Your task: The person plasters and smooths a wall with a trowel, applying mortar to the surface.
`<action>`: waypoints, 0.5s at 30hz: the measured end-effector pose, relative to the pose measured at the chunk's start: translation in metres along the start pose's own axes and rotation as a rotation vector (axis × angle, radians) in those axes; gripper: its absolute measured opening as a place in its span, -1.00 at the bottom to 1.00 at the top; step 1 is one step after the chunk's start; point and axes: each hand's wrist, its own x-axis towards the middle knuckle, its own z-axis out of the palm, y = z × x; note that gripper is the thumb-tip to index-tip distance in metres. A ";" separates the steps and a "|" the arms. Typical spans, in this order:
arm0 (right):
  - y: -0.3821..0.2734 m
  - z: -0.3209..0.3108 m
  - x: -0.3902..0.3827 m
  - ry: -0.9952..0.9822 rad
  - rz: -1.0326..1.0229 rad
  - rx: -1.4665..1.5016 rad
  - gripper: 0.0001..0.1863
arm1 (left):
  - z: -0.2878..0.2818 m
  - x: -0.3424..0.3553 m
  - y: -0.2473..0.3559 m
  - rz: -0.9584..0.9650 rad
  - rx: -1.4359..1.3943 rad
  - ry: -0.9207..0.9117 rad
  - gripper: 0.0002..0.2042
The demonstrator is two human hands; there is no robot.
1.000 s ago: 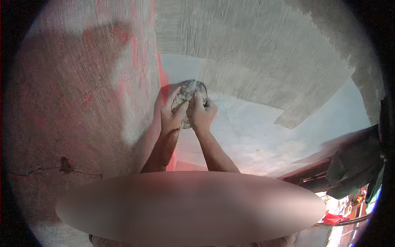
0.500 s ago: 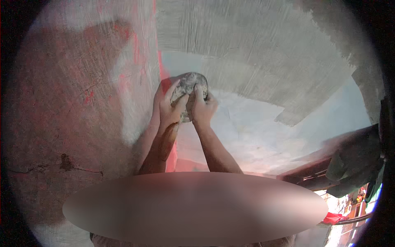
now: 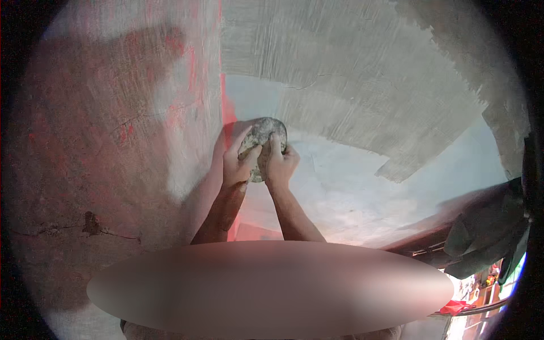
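Observation:
A rounded, mottled grey, rough-looking pad (image 3: pixel 265 128) is gripped between my two hands at the corner where two walls meet. My left hand (image 3: pixel 238 162) closes on its left side, the thumb pointing in toward the middle. From the right, my right hand (image 3: pixel 280 164) pinches it, thumb laid up over its face and fingers curled behind. The pad's lower part shows between the wrists; its far side is hidden. It appears to lie against or very close to the pale wall (image 3: pixel 340 175), but contact cannot be made out.
On the left stands a reddish-grey wall (image 3: pixel 107 164) with a crack and a small hole (image 3: pixel 91 223). A red strip (image 3: pixel 228 110) runs along the corner. Grey brushed coating (image 3: pixel 340 96) covers the upper wall. Dark cloth (image 3: pixel 484 232) hangs at the right; a red cloth (image 3: pixel 455 307) lies below.
Both hands and the pad have moved lower in the picture, a little down along the corner. The grip is the same. The whole view has shifted slightly.

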 end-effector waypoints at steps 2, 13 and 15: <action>-0.002 0.002 0.002 -0.005 -0.075 -0.035 -0.64 | -0.001 0.006 0.005 -0.142 -0.107 0.012 -0.47; 0.000 0.004 0.005 -0.008 0.038 -0.107 -0.64 | -0.005 0.012 0.018 0.047 0.017 -0.016 -0.45; 0.000 0.004 0.006 -0.033 -0.135 0.099 -0.63 | -0.005 0.016 0.019 -0.204 -0.137 0.027 -0.46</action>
